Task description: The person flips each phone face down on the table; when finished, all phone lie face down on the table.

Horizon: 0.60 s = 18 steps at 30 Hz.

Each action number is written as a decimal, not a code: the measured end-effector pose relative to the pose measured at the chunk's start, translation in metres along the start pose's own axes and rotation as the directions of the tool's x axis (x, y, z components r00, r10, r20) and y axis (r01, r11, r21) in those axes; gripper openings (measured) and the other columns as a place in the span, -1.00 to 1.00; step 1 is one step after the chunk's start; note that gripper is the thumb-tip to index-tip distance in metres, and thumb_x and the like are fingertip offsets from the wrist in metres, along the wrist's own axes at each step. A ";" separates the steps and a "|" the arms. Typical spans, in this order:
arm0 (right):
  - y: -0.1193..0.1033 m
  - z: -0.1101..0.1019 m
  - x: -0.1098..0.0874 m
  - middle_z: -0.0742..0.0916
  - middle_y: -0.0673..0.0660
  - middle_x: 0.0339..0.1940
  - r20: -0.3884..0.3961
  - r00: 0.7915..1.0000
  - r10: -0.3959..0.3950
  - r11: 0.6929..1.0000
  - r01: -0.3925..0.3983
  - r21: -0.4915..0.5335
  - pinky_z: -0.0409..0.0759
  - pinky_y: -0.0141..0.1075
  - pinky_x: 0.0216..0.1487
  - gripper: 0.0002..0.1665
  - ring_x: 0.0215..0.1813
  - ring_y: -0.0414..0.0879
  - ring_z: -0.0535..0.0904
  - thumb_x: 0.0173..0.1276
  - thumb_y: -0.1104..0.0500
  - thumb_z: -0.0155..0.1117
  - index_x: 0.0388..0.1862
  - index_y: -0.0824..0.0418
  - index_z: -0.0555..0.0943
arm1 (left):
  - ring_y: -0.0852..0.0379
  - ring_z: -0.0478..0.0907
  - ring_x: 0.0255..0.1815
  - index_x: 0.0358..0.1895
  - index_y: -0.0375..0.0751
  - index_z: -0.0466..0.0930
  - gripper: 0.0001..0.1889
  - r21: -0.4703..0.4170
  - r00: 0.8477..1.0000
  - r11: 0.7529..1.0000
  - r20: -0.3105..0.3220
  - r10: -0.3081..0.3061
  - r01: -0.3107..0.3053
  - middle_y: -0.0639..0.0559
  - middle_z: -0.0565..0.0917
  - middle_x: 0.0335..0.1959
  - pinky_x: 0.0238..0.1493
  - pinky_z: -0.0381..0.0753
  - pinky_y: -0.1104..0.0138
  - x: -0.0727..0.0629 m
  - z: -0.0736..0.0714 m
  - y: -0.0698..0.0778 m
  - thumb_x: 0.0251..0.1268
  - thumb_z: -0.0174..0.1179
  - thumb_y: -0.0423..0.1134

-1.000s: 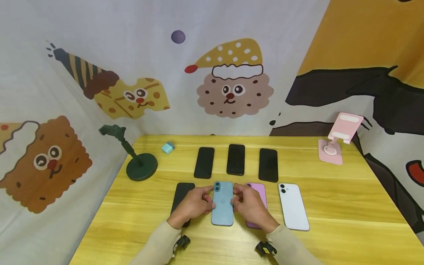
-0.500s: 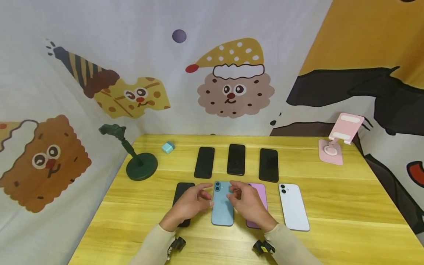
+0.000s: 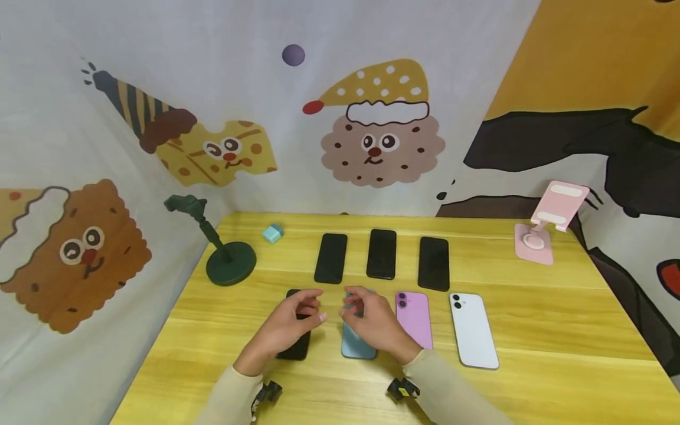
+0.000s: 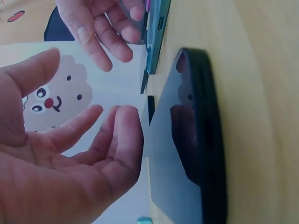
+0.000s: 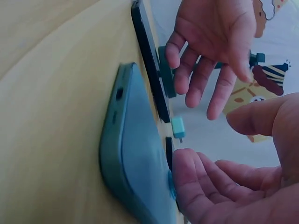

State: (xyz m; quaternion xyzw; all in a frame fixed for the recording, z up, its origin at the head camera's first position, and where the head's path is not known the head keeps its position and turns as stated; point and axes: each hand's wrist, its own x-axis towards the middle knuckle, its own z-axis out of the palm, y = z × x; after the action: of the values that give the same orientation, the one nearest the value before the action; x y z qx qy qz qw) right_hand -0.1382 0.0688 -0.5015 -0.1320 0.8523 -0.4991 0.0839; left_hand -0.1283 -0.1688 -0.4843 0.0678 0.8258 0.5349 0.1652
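We are seeing the left hand (image 3: 287, 324) hovering above a black phone (image 3: 296, 349), its fingers loosely bent, its thumb standing apart, gripping nothing. The right hand (image 3: 376, 323) is hovering above a blue phone (image 3: 359, 349), hiding much of its upper part from the head view, and its fingers are likewise curving loosely without holding anything. The palms are facing each other, with a gap lying between the fingertips. Below them, we are finding both phones lying flat on the desk (image 3: 558, 330), the black one showing its glossy top in the left wrist view. Just right of the blue phone, a pink phone (image 3: 415, 316) is lying with its lenses up, and a white phone (image 3: 475, 333) is lying beyond it, also lenses up. Farther back, three dark phones (image 3: 381, 254) are forming a row. Behind and to the left, a small light-blue block (image 3: 273, 234) is resting near a dark green stand (image 3: 231, 268), while a pink stand (image 3: 562, 202) is standing at the far right. We are noticing a cartoon-printed cloth (image 3: 239, 53) hanging behind everything.
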 end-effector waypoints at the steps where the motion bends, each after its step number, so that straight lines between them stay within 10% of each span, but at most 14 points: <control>1: -0.001 0.002 0.001 0.77 0.15 0.13 0.009 1.000 -0.014 1.000 0.014 -0.002 0.69 -0.26 -0.10 -0.39 0.03 -0.09 0.72 0.53 0.10 0.37 0.47 0.26 0.53 | -0.06 0.58 0.27 0.56 -0.13 0.41 -0.39 0.006 1.000 1.000 -0.009 -0.012 0.012 -0.18 0.56 0.35 0.20 0.69 0.08 -0.001 -0.001 -0.001 0.55 0.31 -0.08; 18: -0.012 0.037 0.012 0.68 0.25 0.34 0.177 0.984 -0.015 0.983 -0.017 0.180 0.72 -0.11 0.19 -0.35 0.22 0.04 0.71 0.59 0.05 0.28 0.52 0.33 0.45 | -0.30 0.37 0.55 0.57 -0.19 0.37 -0.36 0.079 0.975 0.986 -0.176 -0.133 0.148 -0.26 0.42 0.53 0.48 0.42 -0.22 -0.031 -0.035 -0.021 0.59 0.25 0.01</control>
State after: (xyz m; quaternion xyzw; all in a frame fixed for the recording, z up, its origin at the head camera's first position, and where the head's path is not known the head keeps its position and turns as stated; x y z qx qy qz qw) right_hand -0.1377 0.0286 -0.5096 -0.1674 0.7926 -0.5607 0.1713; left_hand -0.1102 -0.2164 -0.4844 -0.0292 0.8633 0.4873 0.1283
